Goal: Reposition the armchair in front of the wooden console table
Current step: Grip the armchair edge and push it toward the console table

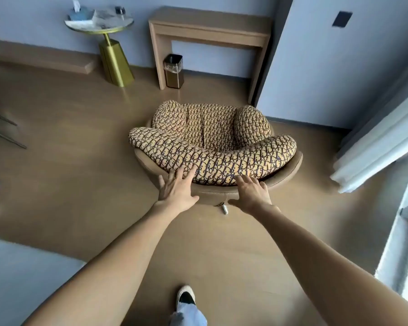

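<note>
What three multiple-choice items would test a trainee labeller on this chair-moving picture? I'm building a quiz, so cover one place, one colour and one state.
1. Where does the waste bin stand?
A. under the wooden console table, by its left leg
B. on the round side table
C. behind the armchair's back

2. What colour is the base of the round side table?
A. black
B. gold
C. white

3. How are the hands placed?
A. both in the air, clear of the chair
B. both open on the back of the armchair
C. one holds the bin

Key: 1 A, the bin sits inside the table's opening; 2 B, the base shines gold; 3 B, the left hand and right hand lie spread on the backrest.
</note>
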Available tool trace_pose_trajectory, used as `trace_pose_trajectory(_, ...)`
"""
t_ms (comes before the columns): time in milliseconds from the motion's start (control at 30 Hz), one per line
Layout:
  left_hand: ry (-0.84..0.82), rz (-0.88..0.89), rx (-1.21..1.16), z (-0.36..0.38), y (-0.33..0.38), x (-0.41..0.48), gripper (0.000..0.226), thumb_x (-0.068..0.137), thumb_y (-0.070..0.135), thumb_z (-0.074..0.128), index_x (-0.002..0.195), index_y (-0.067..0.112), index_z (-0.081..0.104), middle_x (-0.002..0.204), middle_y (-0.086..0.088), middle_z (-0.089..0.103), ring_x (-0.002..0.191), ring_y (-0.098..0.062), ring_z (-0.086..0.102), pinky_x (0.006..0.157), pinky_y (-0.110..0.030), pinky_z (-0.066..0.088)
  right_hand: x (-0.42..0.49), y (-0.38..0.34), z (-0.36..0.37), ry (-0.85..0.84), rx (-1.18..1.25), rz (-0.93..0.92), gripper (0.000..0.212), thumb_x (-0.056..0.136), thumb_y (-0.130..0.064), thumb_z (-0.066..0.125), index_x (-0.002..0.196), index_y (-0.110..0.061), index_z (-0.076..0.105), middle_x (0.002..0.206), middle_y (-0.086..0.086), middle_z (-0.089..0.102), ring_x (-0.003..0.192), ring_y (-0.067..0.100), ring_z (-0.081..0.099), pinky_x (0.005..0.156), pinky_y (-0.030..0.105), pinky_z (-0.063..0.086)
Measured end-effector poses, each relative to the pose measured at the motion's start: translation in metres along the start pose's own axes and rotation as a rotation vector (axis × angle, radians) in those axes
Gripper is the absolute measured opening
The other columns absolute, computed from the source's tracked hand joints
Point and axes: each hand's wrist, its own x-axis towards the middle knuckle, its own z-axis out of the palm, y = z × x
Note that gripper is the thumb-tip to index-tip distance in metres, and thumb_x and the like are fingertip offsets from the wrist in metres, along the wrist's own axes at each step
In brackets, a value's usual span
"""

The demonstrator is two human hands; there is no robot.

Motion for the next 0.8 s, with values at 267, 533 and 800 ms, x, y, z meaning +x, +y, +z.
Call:
trace_pose_trajectory(267,0.051,0.066,0.086,0.051,-0.007,0.065,0.072,0.088,0.059,0.062,0.148,0.036,0.030,0.154,-0.001,0.043,0.145,-0.028,0.034,0.125,-0.063,0.013,0.060,0.025,0.053,-0.006,0.079,-0.009,0.088,0.085,-0.061,0.067,0.153,-0.026,0.025,0.152,0.002,0.040,0.139,0.025,0.038,0.117,0.051,0.027)
trace_pose_trajectory(533,-0.141,0.010,0.053,0.107,-0.019,0.087,0.075,0.081,0.089,0.019,0.139,0.043,0.033,0.147,-0.001,0.038,0.147,-0.029,0.021,0.118,-0.066,-0.016,0.080,0.041,0.111,0.083,0.012,-0.102,0.075,0.081,-0.089,0.019,0.125,-0.033,0.043,0.115,-0.005,0.051,0.110,0.024,0.047,0.104,0.052,0.030)
trace_pose_trajectory(800,0.034,0.050,0.057,0.113,-0.025,0.099,0.069,0.079,0.087,0.015,0.125,0.042,0.039,0.128,0.007,0.042,0.132,-0.025,0.033,0.119,-0.064,-0.006,0.097,0.046,0.118,0.191,-0.019,-0.141,0.070,0.086,-0.086,0.022,0.122,-0.031,0.045,0.109,-0.008,0.050,0.105,0.023,0.047,0.096,0.051,0.033)
